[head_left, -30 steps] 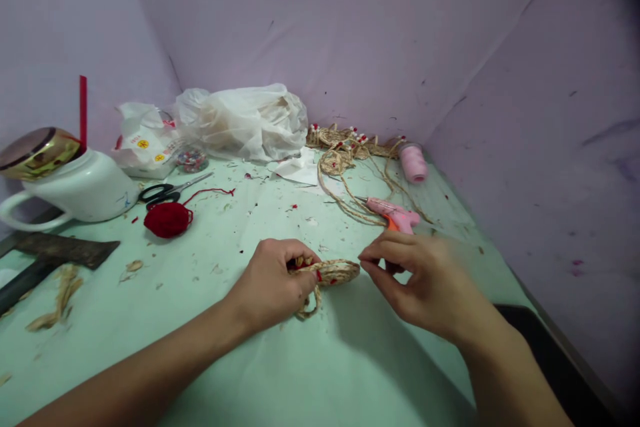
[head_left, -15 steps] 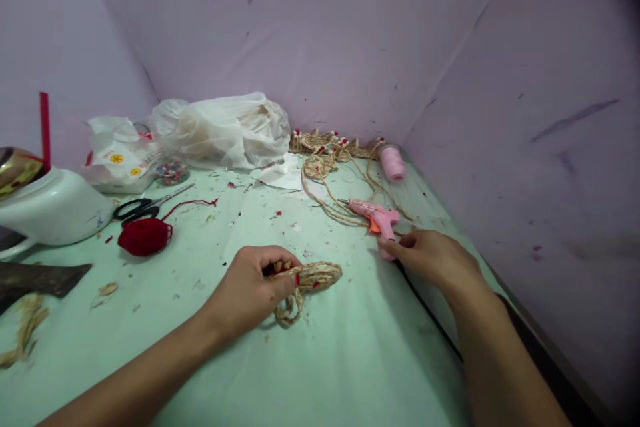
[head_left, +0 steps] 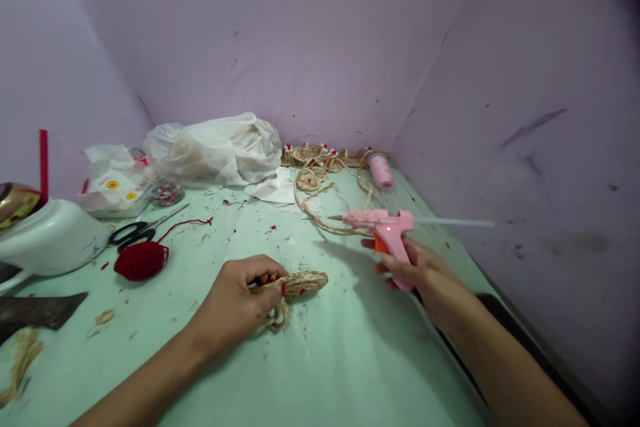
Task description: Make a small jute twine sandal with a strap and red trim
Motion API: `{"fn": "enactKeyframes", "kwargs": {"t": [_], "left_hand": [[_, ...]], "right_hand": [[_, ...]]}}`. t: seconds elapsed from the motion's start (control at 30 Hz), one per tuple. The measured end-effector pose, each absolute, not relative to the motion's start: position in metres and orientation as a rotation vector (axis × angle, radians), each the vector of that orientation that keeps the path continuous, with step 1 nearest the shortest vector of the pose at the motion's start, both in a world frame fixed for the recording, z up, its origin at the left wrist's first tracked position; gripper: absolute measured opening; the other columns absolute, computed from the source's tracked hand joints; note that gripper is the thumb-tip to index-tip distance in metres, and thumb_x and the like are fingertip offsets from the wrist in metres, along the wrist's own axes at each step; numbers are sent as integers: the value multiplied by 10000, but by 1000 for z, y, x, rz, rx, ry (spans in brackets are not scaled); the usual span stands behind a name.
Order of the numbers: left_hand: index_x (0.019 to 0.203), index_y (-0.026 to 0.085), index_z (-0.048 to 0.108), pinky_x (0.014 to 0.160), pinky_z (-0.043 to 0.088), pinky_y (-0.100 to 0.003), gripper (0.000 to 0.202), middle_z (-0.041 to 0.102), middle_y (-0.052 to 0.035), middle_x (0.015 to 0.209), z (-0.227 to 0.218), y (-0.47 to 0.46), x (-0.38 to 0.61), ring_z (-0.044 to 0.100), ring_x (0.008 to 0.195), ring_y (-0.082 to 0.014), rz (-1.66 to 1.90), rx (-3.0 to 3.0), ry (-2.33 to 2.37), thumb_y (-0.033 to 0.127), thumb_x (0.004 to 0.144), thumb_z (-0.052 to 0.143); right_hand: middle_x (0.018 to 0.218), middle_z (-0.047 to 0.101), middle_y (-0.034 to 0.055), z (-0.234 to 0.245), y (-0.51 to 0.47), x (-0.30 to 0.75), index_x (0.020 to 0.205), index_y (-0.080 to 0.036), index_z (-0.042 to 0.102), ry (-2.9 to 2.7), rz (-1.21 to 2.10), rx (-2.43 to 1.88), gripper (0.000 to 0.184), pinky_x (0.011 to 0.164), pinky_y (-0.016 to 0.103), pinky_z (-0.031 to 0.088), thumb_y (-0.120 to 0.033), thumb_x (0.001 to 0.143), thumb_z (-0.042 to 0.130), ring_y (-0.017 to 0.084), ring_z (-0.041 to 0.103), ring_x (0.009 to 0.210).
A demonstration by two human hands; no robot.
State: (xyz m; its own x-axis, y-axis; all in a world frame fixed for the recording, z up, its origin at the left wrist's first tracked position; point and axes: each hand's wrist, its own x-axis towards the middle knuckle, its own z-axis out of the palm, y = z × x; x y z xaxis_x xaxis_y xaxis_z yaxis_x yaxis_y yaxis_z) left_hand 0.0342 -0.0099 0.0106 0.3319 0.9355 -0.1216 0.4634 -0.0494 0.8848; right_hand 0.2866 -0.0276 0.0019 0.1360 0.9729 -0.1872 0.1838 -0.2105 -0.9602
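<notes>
We look over a pale green table (head_left: 320, 377), with a white plastic bag (head_left: 220, 150) by the far wall. Nearer, our right hand (head_left: 425, 273) is wrapped around the handle of a pink glue gun (head_left: 385, 223), raised at right of centre; we judge it light and hard-shelled, best held by that handle, well away from the metal nozzle (head_left: 336, 217), probably hot since a small light glows. Our left hand (head_left: 245, 293) pinches the near end of a coil of braided straw cord (head_left: 306, 282) just above the table, in front of us; it should be light, dry and springy, easily squashed, so a gentle pinch on its edge suits it. The white mug (head_left: 55, 237) is cut off at left. Our fingers hide the coil's near end, and we cannot make out what the red bit (head_left: 283, 289) beside the thumb is.
</notes>
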Motion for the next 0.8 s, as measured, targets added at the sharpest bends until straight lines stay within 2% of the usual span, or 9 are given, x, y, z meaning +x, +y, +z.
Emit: {"fn": "enactKeyframes", "kwargs": {"t": [0.07, 0.13, 0.17, 0.23, 0.33, 0.47, 0.6, 0.7, 0.8], "left_hand": [[709, 126, 626, 545, 373, -233, 147, 564, -17, 631, 11, -10, 35, 484, 586, -127, 627, 1677, 1272, 223, 680, 519], [708, 129, 623, 528, 363, -228, 149, 547, -7, 611, 11, -10, 35, 471, 563, -120, 613, 1671, 1269, 233, 681, 520], [710, 130, 622, 520, 358, -226, 150, 539, -3, 602, 11, -10, 36, 464, 555, -117, 605, 1667, 1272, 237, 682, 520], [717, 132, 621, 508, 348, -221, 153, 526, 5, 590, 10, -10, 36, 450, 540, -111, 596, 1657, 1282, 244, 682, 523], [721, 130, 617, 496, 341, -219, 163, 507, 13, 568, 9, -10, 36, 433, 520, -104, 590, 1649, 1285, 260, 686, 524], [734, 129, 617, 512, 358, -225, 180, 520, 3, 585, 9, -10, 34, 454, 542, -113, 589, 1670, 1263, 275, 695, 520], [720, 137, 623, 539, 378, -231, 168, 562, -20, 646, 10, -11, 33, 489, 587, -127, 585, 1742, 1225, 262, 703, 511], [713, 143, 625, 537, 382, -227, 156, 573, -23, 665, 11, -12, 34, 498, 592, -128, 583, 1758, 1221, 241, 705, 504], [712, 146, 625, 526, 379, -221, 145, 564, -14, 643, 12, -12, 35, 487, 573, -121, 588, 1756, 1224, 225, 706, 504]], "right_hand": [[1016, 619, 76, -4, -48, 287, 1060, -199, 555, -1169, 1249, -1436, 361, 496, 224, 409, -375, 745, 562, 134, 541, 645], [749, 632, 52, -14, -63, 289, 1028, -169, 581, -1170, 1248, -1410, 383, 472, 227, 359, -451, 779, 510, 132, 486, 570], [648, 603, 33, -19, -67, 290, 1006, -158, 592, -1171, 1198, -1456, 394, 469, 232, 344, -469, 784, 497, 130, 453, 534], [574, 537, 1, -27, -71, 294, 987, -159, 591, -1111, 940, -1602, 381, 474, 237, 331, -460, 760, 540, 133, 429, 525], [568, 480, -20, -33, -73, 299, 970, -176, 583, -1059, 787, -1594, 349, 469, 240, 314, -447, 753, 558, 132, 410, 515], [524, 432, -19, -36, -86, 298, 867, -161, 627, -1208, 1025, -1434, 378, 450, 245, 278, -502, 791, 482, 125, 364, 480], [544, 423, -10, -37, -99, 290, 857, -169, 654, -1278, 1073, -1451, 413, 460, 243, 270, -523, 804, 446, 126, 351, 494], [530, 412, -15, -36, -101, 288, 830, -185, 669, -1315, 997, -1522, 374, 465, 241, 293, -508, 786, 485, 126, 348, 488], [531, 448, -4, -36, -102, 290, 779, -191, 680, -1315, 902, -1594, 350, 516, 262, 369, -495, 776, 506, 149, 427, 523]]}}
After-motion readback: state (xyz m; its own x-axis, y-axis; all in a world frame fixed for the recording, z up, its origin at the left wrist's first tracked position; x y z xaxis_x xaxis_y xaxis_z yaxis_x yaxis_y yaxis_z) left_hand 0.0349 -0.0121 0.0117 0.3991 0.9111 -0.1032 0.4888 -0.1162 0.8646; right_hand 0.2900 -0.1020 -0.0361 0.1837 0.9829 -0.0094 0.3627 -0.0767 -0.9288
